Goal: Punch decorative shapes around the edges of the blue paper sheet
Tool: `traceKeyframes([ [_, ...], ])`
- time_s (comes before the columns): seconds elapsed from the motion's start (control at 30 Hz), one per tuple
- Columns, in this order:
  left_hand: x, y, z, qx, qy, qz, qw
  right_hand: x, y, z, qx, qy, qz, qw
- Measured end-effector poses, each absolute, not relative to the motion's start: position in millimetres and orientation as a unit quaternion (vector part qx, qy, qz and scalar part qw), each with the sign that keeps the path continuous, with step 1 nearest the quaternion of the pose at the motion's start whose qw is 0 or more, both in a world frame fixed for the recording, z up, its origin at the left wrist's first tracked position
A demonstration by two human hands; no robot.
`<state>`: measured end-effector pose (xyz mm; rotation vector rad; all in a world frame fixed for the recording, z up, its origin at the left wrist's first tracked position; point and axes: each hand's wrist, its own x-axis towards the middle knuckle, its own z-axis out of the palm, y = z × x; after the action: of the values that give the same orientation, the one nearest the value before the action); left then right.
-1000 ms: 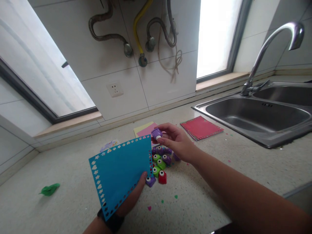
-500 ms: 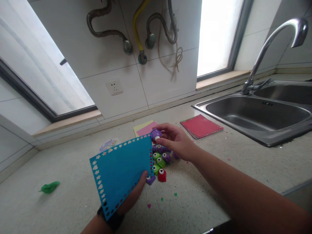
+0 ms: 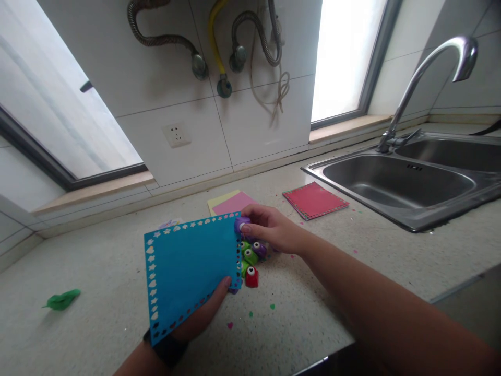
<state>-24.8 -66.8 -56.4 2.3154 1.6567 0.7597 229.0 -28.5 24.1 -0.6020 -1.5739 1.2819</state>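
A blue sheet of paper [image 3: 191,266], with small shapes punched along its edges, is held up in my left hand [image 3: 213,308]. My left thumb lies over the lower right corner, while the other fingers are hidden behind the sheet. My right hand [image 3: 270,227] grips a purple craft punch [image 3: 241,225] at the sheet's upper right edge, with the thumb on its white button. Just below that hand, several more punches lie on the counter, among them a green punch [image 3: 250,256] and a red punch [image 3: 252,277].
A red punched sheet [image 3: 316,201] tops a stack near the steel sink [image 3: 391,183]. Behind the blue sheet lie a pink sheet [image 3: 233,202] and a yellow sheet [image 3: 215,203]. A green crumpled piece [image 3: 62,300] rests at left. Tiny paper cutouts dot the counter [image 3: 297,318].
The purple punch has come lower onto the blue sheet's right edge, and my right thumb now sits over its button. The blue sheet has tilted slightly, and the whole view has shifted a little.
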Motion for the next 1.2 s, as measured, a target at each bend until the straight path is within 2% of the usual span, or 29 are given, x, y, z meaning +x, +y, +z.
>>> traceKeyframes([
  [0.1, -25.0, -68.3, -55.6, 0.732, 0.622, 0.269, 0.068, 230.4, -29.5, 25.2, -0.269, -0.667, 0.508, 0.474],
  [0.23, -24.0, -69.0, -49.7, 0.733, 0.621, 0.246, 0.131, 231.4, -31.1, 25.0, -0.294, -0.682, 0.494, 0.451],
  [0.67, -24.0, -66.6, -34.3, 0.728, 0.613, 0.191, 0.239, 223.1, -30.2, 19.0, -0.326, -0.705, 0.472, 0.418],
  [0.97, -26.6, -62.7, -40.4, 0.736, 0.598, 0.222, 0.229, 219.9, -29.3, 18.9, -0.317, -0.715, 0.471, 0.409],
  [1.2, -23.9, -64.5, -34.4, 0.731, 0.593, 0.221, 0.257, 216.8, -29.4, 14.5, -0.293, -0.688, 0.515, 0.42],
])
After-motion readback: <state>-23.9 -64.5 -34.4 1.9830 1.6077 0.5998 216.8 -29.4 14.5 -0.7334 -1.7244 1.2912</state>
